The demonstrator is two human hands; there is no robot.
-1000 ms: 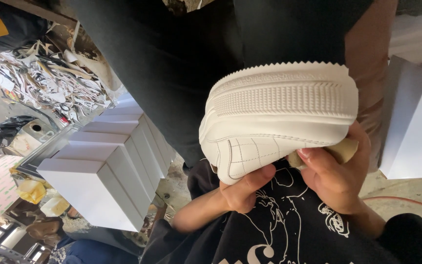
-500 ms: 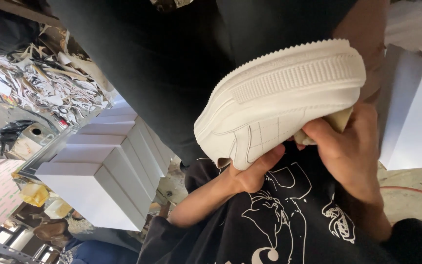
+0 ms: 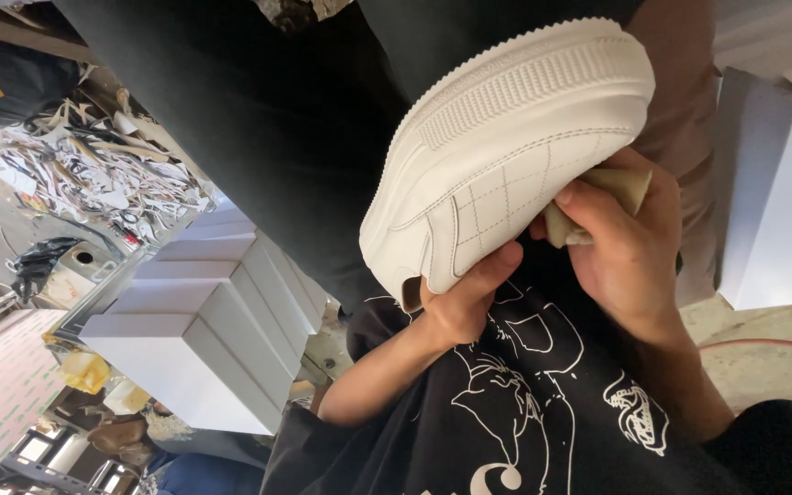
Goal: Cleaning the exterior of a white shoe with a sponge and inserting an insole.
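Between both hands, white sneaker (image 3: 515, 156) sole-up, lengthwise diagonal

floor (image 3: 11, 220) | paper scraps (image 3: 93, 174) | white boxes (image 3: 203, 321) stacked

White boxes (image 3: 203, 339) crowding left, open room seemingly below hands (image 3: 543, 275).

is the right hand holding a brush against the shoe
No, the right hand presses a small beige cloth against the white sneaker, not a brush.
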